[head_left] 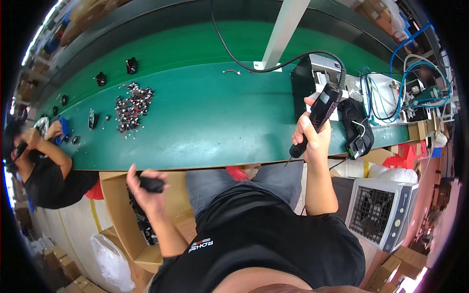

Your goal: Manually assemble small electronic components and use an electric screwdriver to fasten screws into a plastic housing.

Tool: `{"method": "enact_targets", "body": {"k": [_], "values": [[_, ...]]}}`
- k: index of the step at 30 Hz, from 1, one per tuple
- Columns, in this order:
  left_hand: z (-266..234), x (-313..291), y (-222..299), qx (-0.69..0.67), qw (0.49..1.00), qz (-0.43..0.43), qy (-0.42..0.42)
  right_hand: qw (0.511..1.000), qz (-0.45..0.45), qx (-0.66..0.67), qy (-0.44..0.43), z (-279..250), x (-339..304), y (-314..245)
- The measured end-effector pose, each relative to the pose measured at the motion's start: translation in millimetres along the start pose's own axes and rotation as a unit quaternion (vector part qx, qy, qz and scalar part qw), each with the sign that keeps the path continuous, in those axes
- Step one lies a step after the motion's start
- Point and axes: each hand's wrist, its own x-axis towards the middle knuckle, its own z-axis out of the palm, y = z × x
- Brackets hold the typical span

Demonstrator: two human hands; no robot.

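My right hand point(314, 137) is wrapped round a black electric screwdriver point(324, 106), held over the front edge of the green bench with its thin bit pointing down toward me. A cable runs from its top end across to the white post. My left hand point(145, 196) is off the bench's front edge, above an open cardboard box point(117, 210). Between its curled fingers is a small black block-shaped part point(152, 184); its details are too small to make out. More black parts point(146, 228) lie inside the box.
On the green bench point(210, 127) lies a heap of small wired parts point(134, 108). Black units point(132, 65) stand along the green strip behind. A metal-and-black device point(317, 73), a black pouch point(355, 128) and cables are at right. An air cooler point(373, 212) stands below. A co-worker point(53, 171) sits far left.
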Motion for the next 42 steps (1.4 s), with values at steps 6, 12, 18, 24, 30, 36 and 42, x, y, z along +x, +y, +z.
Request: {"method": "enact_targets", "body": {"k": [6, 12, 18, 24, 30, 36, 42], "values": [[128.8, 43.3, -82.4, -0.003, 0.917, -0.214, -0.336, 0.96, 0.022, -0.262, -0.093, 38.9, 36.3, -2.7], [148.9, 73.3, -85.5, 0.025, 0.915, -0.24, -0.323, 0.902, -0.029, -0.412, -0.126, 86.3, 84.4, 39.5], [76.7, 110.5, -31.8, 0.305, 0.942, 0.095, -0.106, 0.895, 0.064, -0.366, -0.247, 126.7, 57.5, 45.9], [76.7, 169.9, 25.1, 0.758, 0.541, 0.359, -0.06, 0.911, 0.109, -0.317, -0.241, 126.6, 22.5, 42.3], [63.4, 223.7, -2.7, 0.856, 0.44, 0.265, -0.062, 0.927, 0.109, -0.289, -0.213, 90.2, 7.1, 38.7], [62.6, 192.4, 12.9, 0.728, 0.597, 0.331, -0.056, 0.94, 0.133, -0.255, -0.184, 66.9, 1.0, 32.4], [59.2, 166.3, 8.6, 0.472, 0.865, 0.169, -0.028, 0.946, 0.122, -0.224, -0.199, 73.0, 1.9, 39.9]]}}
